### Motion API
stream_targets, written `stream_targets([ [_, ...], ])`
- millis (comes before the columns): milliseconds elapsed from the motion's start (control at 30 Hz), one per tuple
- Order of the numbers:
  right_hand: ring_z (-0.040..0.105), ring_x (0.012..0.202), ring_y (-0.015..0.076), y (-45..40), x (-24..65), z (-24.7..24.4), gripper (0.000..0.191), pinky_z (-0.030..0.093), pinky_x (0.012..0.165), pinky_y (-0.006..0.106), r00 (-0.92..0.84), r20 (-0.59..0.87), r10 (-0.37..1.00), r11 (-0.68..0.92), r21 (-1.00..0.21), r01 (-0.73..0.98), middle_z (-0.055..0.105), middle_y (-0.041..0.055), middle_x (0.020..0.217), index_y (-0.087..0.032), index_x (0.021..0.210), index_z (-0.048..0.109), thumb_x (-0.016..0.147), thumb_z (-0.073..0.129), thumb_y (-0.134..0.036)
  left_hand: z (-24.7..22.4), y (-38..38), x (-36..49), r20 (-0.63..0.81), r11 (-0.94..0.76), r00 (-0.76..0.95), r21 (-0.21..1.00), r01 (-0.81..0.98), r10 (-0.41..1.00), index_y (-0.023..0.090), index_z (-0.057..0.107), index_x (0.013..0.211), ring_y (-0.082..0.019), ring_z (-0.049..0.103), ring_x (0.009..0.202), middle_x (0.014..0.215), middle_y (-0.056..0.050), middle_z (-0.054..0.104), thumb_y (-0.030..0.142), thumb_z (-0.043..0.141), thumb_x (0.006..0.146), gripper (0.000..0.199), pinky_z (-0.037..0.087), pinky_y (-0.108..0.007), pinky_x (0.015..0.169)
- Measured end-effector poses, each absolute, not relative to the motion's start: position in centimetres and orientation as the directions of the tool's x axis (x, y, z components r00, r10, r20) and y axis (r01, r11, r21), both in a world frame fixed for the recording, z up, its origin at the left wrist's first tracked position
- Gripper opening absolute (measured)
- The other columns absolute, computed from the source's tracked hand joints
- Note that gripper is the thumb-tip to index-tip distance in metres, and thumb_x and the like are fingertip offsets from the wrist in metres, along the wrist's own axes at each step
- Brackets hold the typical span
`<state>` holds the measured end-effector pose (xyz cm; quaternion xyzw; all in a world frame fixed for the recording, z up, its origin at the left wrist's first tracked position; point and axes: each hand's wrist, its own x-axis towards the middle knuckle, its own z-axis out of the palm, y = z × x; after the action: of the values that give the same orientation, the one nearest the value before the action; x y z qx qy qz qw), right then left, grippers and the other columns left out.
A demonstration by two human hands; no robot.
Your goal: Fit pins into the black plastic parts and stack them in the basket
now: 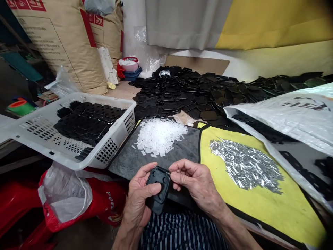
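Observation:
Low in the middle of the head view, my left hand (140,196) grips a black plastic hinged part (158,192) with round bumps on its face, thumb pressed on the front. At its upper right corner, by the hinge edge, the thumb and forefinger of my right hand (194,180) are pinched together. A small shiny bit shows at those fingertips and looks like a metal pin (169,171). Beyond my hands lies a heap of short white plastic pieces (161,135) on a dark grey mat. To the right, many silver metal pins (247,165) are spread on a yellow mat.
A white plastic basket (101,156) with stacked black parts (88,121) stands at left. Behind the mats is a large pile of flat black pieces (182,90). A white sack (299,114) with black parts lies at right. A red bag (104,194) hangs below the basket.

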<state>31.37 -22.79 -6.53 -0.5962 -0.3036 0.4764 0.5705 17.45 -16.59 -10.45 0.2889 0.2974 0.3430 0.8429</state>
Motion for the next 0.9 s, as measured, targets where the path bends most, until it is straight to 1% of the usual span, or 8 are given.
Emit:
stream_targets([
  [200,0.049,0.046,0.0077,-23.3,31.3,-7.2,0.019,0.041,0.046,0.018,0.403,-0.188,0.896,-0.121,-0.975,-0.184,0.053,-0.0027,0.053,-0.014,0.078,0.060,0.068,0.067,-0.028,-10.4,-17.1,17.8,-0.317,0.598,0.575,0.695,-0.400,0.754,0.017,0.057,0.105,-0.017,0.064,0.070,0.085,-0.004,0.067,0.012,0.077,0.054,0.055,0.053,-0.025,0.063],
  [300,0.051,0.051,0.0072,-23.8,31.6,-7.7,0.018,0.043,0.051,0.018,0.430,-0.023,0.903,-0.014,-1.000,-0.024,0.055,-0.0008,0.065,-0.016,0.090,0.065,0.077,0.060,-0.027,-10.3,-17.2,18.0,-0.326,0.615,0.581,0.674,-0.410,0.746,0.017,0.056,0.106,-0.017,0.065,0.071,0.085,-0.004,0.067,0.012,0.076,0.055,0.055,0.053,-0.025,0.064],
  [367,0.053,0.055,0.0077,-24.1,31.8,-7.8,0.017,0.045,0.054,0.019,0.439,0.075,0.895,0.032,-0.994,0.105,0.057,0.0008,0.071,-0.017,0.091,0.066,0.081,0.055,-0.025,-10.3,-17.2,18.0,-0.336,0.642,0.600,0.643,-0.417,0.726,0.017,0.056,0.106,-0.015,0.065,0.067,0.086,-0.004,0.067,0.011,0.076,0.057,0.053,0.053,-0.023,0.060],
  [400,0.054,0.055,0.0083,-24.2,31.9,-7.8,0.016,0.046,0.054,0.019,0.449,0.084,0.890,0.027,-0.991,0.131,0.058,0.0012,0.070,-0.017,0.089,0.066,0.082,0.055,-0.025,-10.4,-17.2,18.0,-0.342,0.656,0.610,0.629,-0.417,0.715,0.018,0.056,0.106,-0.014,0.064,0.064,0.085,-0.003,0.067,0.011,0.075,0.058,0.052,0.052,-0.021,0.057],
  [500,0.054,0.050,0.0100,-24.3,32.0,-7.3,0.013,0.045,0.050,0.020,0.512,0.001,0.859,-0.024,-0.999,0.042,0.059,0.0011,0.060,-0.016,0.083,0.063,0.080,0.058,-0.027,-10.6,-17.3,18.0,-0.351,0.671,0.618,0.615,-0.414,0.703,0.019,0.057,0.107,-0.011,0.063,0.060,0.085,-0.003,0.067,0.011,0.075,0.059,0.052,0.050,-0.017,0.052],
  [667,0.050,0.048,0.0082,-24.1,31.5,-6.8,0.011,0.040,0.045,0.017,0.622,-0.058,0.781,-0.002,-0.996,-0.090,0.059,0.0008,0.057,-0.014,0.068,0.066,0.066,0.070,-0.024,-10.8,-17.5,18.3,-0.320,0.645,0.611,0.628,-0.435,0.724,0.019,0.056,0.108,-0.012,0.064,0.066,0.090,-0.004,0.067,0.012,0.075,0.060,0.053,0.051,-0.018,0.057],
  [767,0.048,0.044,0.0084,-24.0,30.8,-7.4,0.012,0.038,0.043,0.018,0.646,-0.108,0.756,-0.006,-0.987,-0.158,0.055,-0.0003,0.049,-0.014,0.067,0.067,0.064,0.071,-0.024,-10.9,-17.7,18.6,-0.294,0.627,0.608,0.632,-0.456,0.738,0.019,0.055,0.107,-0.014,0.064,0.069,0.087,-0.003,0.067,0.011,0.074,0.059,0.052,0.052,-0.021,0.059],
  [900,0.046,0.045,0.0077,-24.0,29.9,-8.5,0.011,0.037,0.044,0.018,0.694,-0.069,0.717,0.039,-0.990,-0.138,0.055,-0.0012,0.049,-0.014,0.066,0.067,0.064,0.071,-0.024,-11.1,-18.0,18.8,-0.223,0.530,0.557,0.696,-0.484,0.800,0.017,0.054,0.105,-0.014,0.062,0.068,0.081,-0.003,0.066,0.009,0.076,0.057,0.054,0.052,-0.023,0.062],
])
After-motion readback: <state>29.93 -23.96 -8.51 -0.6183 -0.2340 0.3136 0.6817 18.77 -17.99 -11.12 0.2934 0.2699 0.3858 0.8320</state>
